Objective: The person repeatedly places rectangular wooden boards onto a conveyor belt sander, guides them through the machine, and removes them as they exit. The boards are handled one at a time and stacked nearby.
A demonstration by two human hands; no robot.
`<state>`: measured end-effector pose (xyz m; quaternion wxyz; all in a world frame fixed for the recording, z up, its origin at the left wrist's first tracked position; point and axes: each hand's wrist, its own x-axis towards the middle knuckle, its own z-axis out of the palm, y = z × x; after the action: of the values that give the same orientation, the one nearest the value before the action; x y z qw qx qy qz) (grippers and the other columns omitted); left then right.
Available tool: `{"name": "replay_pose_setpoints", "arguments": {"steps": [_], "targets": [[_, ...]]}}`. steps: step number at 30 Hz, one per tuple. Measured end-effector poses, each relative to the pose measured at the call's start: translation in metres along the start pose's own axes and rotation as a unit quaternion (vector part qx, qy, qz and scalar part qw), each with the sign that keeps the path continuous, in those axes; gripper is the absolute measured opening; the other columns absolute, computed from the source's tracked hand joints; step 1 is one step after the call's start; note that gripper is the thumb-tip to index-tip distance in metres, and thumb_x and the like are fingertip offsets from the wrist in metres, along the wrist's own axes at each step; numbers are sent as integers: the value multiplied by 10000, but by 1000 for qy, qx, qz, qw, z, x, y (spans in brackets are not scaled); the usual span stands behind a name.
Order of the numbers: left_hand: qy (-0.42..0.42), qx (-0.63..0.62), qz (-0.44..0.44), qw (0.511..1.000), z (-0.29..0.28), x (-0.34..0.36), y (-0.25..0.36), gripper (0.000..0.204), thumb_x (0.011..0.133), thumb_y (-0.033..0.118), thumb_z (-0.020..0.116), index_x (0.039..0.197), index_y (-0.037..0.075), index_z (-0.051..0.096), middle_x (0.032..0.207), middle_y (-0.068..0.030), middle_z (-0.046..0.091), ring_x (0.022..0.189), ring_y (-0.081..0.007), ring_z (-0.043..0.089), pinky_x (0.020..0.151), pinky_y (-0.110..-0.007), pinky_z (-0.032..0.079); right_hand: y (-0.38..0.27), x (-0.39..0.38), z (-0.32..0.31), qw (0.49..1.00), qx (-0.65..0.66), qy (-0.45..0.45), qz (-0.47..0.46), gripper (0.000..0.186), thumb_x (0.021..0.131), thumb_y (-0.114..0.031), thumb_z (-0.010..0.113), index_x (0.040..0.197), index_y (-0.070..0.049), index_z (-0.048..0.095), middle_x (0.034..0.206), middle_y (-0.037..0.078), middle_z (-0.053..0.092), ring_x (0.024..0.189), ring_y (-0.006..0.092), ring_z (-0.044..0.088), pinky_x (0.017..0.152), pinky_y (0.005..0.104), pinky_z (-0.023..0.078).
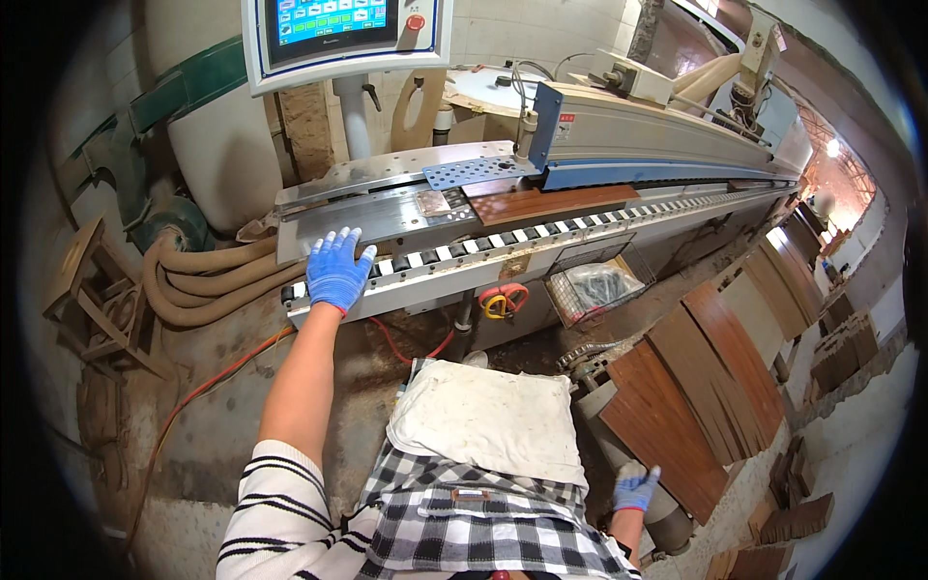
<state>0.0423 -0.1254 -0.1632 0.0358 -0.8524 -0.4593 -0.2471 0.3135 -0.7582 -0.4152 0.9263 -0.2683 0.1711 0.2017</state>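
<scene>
My left hand (340, 274), in a blue knit glove with pale fingertips, lies with fingers spread on the near end of the machine's roller rail (454, 253). It holds nothing. Beyond it a reddish-brown wooden board (551, 204) lies flat in the machine, partly under the blue-edged pressure beam (657, 135). Low on the right, my right hand (634, 486), in a similar glove, is beside the near edge of a wooden board (667, 425) on the conveyor. Its thumb stands apart from the fingers, and I see nothing in its grasp.
A control screen (329, 21) with a red stop button stands above the machine's left end. Ribbed hoses (208, 280) and an orange cable (208, 382) run at the left. A wire basket (597, 285) and orange-handled scissors (501, 302) hang on the machine's front. More planks (773, 280) lie rightward.
</scene>
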Motion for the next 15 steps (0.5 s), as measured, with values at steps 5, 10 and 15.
{"name": "replay_pose_setpoints", "arguments": {"steps": [5,10,15], "targets": [[5,-4,8,1000,1,0,1,527,950,476,478,1330,116,548,1404,-120,511,1329,-291,432,1145,-431,257,-12,18,-17,975,-43,200,-91,460,909,-499,595,1060,-65,585,1171,113,631,1015,251,615,861,378,554],[2,-3,1,1000,-2,-2,-1,520,951,470,479,1323,114,553,1400,-121,514,1323,-292,438,1143,-430,262,5,-17,6,988,-47,148,-2,556,864,-440,665,1210,-22,544,1275,125,569,1149,256,552,929,390,512],[16,-4,14,1000,3,-2,-4,519,945,472,492,1320,118,556,1389,-119,526,1314,-292,446,1142,-428,264,-17,-7,-21,977,50,183,-99,610,817,-430,728,1217,-3,557,1316,127,534,1177,248,492,948,373,478]]}}
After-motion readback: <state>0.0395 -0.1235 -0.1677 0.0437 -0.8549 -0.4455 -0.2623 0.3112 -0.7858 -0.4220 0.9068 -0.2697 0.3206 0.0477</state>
